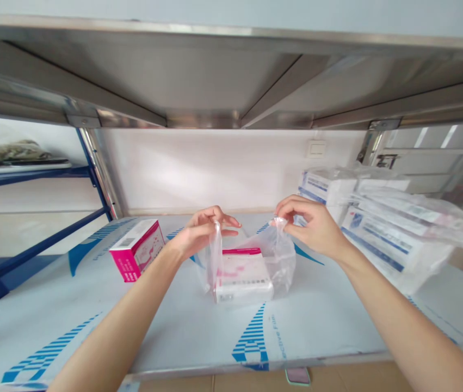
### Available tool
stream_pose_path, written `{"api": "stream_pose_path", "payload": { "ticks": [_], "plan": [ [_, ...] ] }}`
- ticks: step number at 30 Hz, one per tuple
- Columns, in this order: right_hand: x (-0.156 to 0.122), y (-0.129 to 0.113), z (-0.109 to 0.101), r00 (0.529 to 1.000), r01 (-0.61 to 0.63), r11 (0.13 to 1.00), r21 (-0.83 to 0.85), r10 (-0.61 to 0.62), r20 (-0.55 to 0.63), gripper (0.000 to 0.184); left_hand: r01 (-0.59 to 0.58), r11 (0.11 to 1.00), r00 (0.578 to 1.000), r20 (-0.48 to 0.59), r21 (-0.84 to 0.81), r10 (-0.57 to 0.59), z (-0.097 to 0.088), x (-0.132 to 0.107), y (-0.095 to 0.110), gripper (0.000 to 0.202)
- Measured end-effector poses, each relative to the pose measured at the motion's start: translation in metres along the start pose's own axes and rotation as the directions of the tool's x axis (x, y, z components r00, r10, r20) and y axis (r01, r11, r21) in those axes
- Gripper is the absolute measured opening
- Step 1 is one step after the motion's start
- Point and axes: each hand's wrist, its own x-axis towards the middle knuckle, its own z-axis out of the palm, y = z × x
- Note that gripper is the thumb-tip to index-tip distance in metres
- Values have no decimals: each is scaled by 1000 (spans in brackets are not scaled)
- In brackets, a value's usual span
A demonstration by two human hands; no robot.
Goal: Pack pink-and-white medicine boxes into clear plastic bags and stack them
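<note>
Head view: the left hand (202, 233) and right hand (308, 226) each pinch one upper edge of a clear plastic bag (276, 261), which surrounds a white-and-pink box (243, 277) on the metal shelf (198, 337). A pink box (137, 250) sits apart (to the left).

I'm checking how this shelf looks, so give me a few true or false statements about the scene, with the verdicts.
1. The left hand and right hand each pinch an upper edge of a clear plastic bag. True.
2. A white and pink box sits inside the bag. True.
3. The right hand holds the pink box with a barcode. False: that box rests on the shelf, left of the bag, with neither hand on it.
4. The plastic-wrapped white boxes lie left of the bag. False: they lie to its right.
</note>
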Motion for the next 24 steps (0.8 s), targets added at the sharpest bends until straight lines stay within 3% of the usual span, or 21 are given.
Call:
{"api": "stream_pose_path", "payload": {
  "ticks": [3, 6, 9, 11, 14, 15, 18, 20, 22, 24],
  "plan": [
    [16, -6, 8, 991, -128, 986, 109, 132, -29, 15, -19, 993, 998, -59, 118, 26, -6, 0, 6, 11],
    [28, -2, 17, 951, -309, 902, 302, 301, 73, 24, -63, 997, 994, -92, -55, 57, -10, -3, 11, 21],
    [33, 4, 21, 919, -367, 814, 451, 393, 39, 28, -30, 976, 996, -83, -215, 13, -6, -7, 12, 19],
    [33, 5, 23, 923, -357, 794, 493, 379, 57, 29, 90, 976, 996, -11, -199, -94, 1, -7, 9, 28],
    [34, -5, 27, 936, -350, 818, 456, 285, 208, 23, 212, 977, 976, 49, -5, -211, 16, -6, 0, 52],
    [36, -11, 30, 935, -341, 836, 430, 253, 249, 21, 216, 974, 975, 34, 74, -219, 21, -6, -5, 52],
    [45, -27, 39, 923, -275, 906, 322, 155, 352, 10, 200, 939, 980, -51, 279, -193, 34, -4, -18, 27],
    [49, -31, 44, 901, -226, 940, 254, 103, 421, 9, 189, 925, 981, -103, 328, -164, 38, -3, -25, 38],
    [48, -28, 44, 925, -190, 957, 220, 99, 366, 16, 180, 945, 982, -106, 274, -156, 39, -2, -28, 43],
    [42, -18, 44, 965, -168, 961, 218, 115, 236, 20, 170, 972, 984, -81, 163, -158, 38, -2, -28, 36]
  ]
}}
